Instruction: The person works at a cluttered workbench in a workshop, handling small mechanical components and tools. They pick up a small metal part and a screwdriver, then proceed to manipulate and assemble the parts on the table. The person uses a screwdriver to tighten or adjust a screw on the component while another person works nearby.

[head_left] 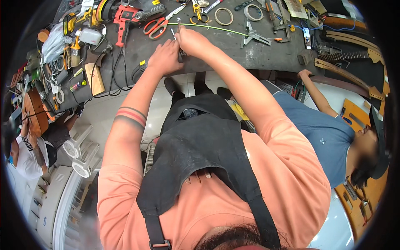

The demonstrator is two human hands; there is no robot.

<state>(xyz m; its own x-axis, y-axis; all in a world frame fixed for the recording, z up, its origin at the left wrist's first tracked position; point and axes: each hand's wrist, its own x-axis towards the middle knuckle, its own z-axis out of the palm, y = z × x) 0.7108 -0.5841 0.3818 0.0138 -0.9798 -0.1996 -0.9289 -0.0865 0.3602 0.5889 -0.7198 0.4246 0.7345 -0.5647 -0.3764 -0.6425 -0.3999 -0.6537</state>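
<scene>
Both hands are close together at the near edge of the dark workbench (233, 54). My right hand (194, 42) is closed, with a slim metal piece (179, 21) poking out beyond its fingertips; its kind is too small to make out. My left hand (165, 57) lies just beside it, fingers curled around something small and dark that the hand mostly hides. Left of the fingers rest red-and-black handled snips (156, 29). A thin yellow-green strip (216, 27) runs rightward from the hands toward a grey metal measuring tool (255, 36).
A red power tool (123, 21), cables and a wood block (95, 79) crowd the left. Tape rolls (216, 16) and yellow-handled scissors (197, 9) lie farther back. Guitar necks (346, 55) are at right. A person in blue (321, 133) stands right; another person (35, 152) is left.
</scene>
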